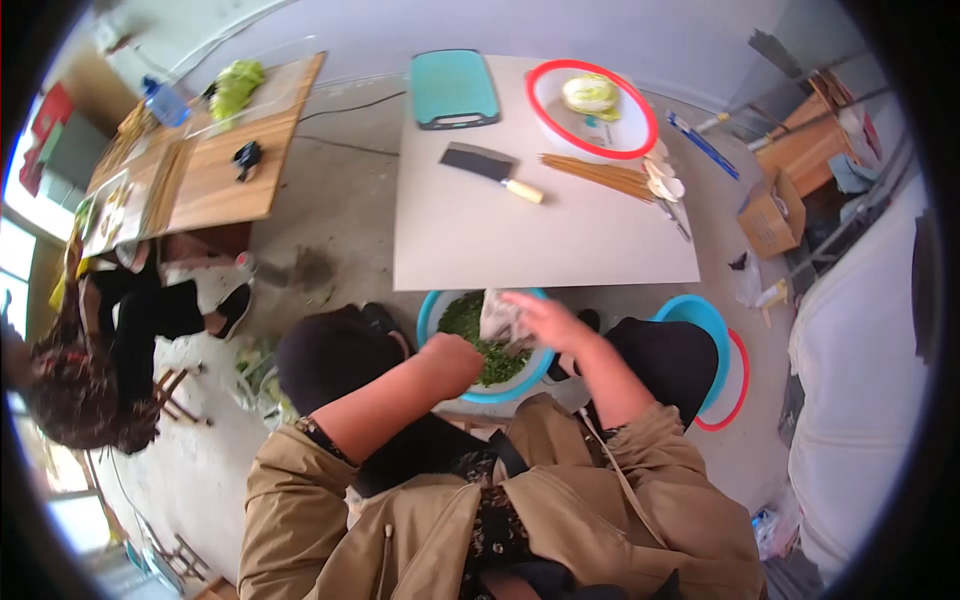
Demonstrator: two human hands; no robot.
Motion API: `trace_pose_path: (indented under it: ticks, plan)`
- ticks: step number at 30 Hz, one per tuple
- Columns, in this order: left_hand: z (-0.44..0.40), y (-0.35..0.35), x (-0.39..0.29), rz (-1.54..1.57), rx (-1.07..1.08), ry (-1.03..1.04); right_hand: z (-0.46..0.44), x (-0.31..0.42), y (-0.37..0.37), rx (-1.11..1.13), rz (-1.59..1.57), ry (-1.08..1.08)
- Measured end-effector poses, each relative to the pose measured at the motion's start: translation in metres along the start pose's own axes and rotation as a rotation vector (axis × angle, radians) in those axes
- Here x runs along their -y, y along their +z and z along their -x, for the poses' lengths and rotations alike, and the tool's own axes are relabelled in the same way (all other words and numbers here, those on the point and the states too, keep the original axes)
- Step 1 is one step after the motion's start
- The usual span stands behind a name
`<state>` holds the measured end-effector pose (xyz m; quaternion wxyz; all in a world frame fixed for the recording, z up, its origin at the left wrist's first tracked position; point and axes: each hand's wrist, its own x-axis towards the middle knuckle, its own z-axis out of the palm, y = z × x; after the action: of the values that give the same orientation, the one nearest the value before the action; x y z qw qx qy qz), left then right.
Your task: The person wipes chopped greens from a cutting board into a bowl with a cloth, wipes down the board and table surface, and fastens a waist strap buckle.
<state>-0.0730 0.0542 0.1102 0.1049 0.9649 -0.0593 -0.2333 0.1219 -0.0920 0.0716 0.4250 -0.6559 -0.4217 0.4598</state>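
Note:
Between my knees stands a basin with a light-blue rim [427,325], holding chopped green leaves [462,318]. Over its left side is my left hand [449,364], curled into a fist; what it holds, if anything, is hidden. Above the right part of the basin, my right hand [548,322] has its fingers against a crumpled pale thing [497,318], like a cloth or thin bag. The pale thing hangs over the leaves and covers part of them.
On the white table [540,245] ahead lie a cleaver [482,163], a teal cutting board [453,88], wooden sticks [597,176] and a red-rimmed bowl [648,128] with cabbage [592,95]. Another blue basin [708,318] stands right. A person [150,310] sits left beside a wooden table [225,190].

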Motion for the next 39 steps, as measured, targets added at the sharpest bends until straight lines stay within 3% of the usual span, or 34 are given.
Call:
trace_pose_path:
  ticks: [1, 3, 4, 5, 7, 8, 10, 15, 17, 19, 22, 24, 25, 27, 29, 32, 33, 35, 36, 39]
  plan:
    - [0.008, 0.003, -0.017, 0.023, -0.012, 0.019, 0.011, 0.008, -0.009, -0.047, -0.097, -0.067]
    - [0.025, 0.023, -0.043, 0.129, -0.074, 0.099, 0.035, 0.030, -0.023, -0.052, -0.835, -0.041]
    - [0.031, 0.024, -0.055, 0.182, 0.034, 0.093, 0.048, 0.037, -0.030, -0.073, -0.950, -0.050]
    - [0.039, 0.025, -0.063, 0.179, 0.027, 0.088, 0.052, 0.028, -0.040, -0.261, -0.545, 0.199]
    - [0.046, 0.020, -0.076, 0.209, 0.079, 0.072, 0.070, 0.029, -0.056, -0.367, 0.912, 0.151]
    - [0.045, 0.016, -0.077, 0.202, 0.065, 0.081, 0.074, 0.029, -0.065, -0.380, 0.925, 0.152]
    - [0.045, 0.007, -0.071, 0.195, 0.061, 0.066, 0.076, 0.052, -0.075, -0.528, -0.046, -0.024]
    - [0.013, -0.012, -0.029, 0.180, 0.004, 0.148, 0.052, 0.075, -0.104, -0.399, -0.082, -0.027]
    - [-0.007, -0.020, -0.009, 0.138, 0.102, 0.098, 0.031, 0.066, -0.118, -0.344, -0.391, -0.086]
    - [-0.029, -0.006, 0.019, 0.184, 0.079, 0.133, 0.007, 0.058, -0.127, -0.364, -0.444, -0.022]
    - [-0.061, 0.021, 0.044, 0.170, 0.010, 0.096, -0.035, 0.020, -0.138, -0.435, -0.199, 0.029]
    - [-0.068, 0.023, 0.051, 0.101, 0.003, -0.045, -0.055, -0.001, -0.136, -0.510, 0.012, 0.187]
    - [-0.070, -0.005, 0.049, 0.101, 0.136, -0.058, -0.063, -0.008, -0.131, -0.528, 0.113, 0.277]
    - [-0.081, -0.010, 0.062, 0.257, 0.088, 0.048, -0.079, 0.008, -0.128, -0.426, 0.291, 0.023]
    - [-0.094, -0.017, 0.073, 0.522, -0.054, 0.154, -0.087, 0.004, -0.129, -0.454, 0.147, 0.079]
    - [-0.099, -0.012, 0.081, 0.371, 0.122, 0.087, -0.093, 0.005, -0.147, -0.128, -0.074, 0.393]
    - [-0.103, -0.014, 0.080, 0.385, 0.136, 0.092, -0.095, 0.004, -0.148, -0.123, -0.084, 0.411]
    - [-0.113, -0.020, 0.073, 0.390, 0.458, 0.058, -0.101, 0.005, -0.147, -0.302, -0.563, 0.264]
    - [-0.116, -0.022, 0.069, 0.397, 0.470, 0.068, -0.115, -0.002, -0.140, -0.464, -0.975, 0.040]
    - [-0.119, -0.022, 0.052, 0.559, 0.381, 0.130, -0.125, -0.005, -0.141, -0.625, -0.908, 0.132]
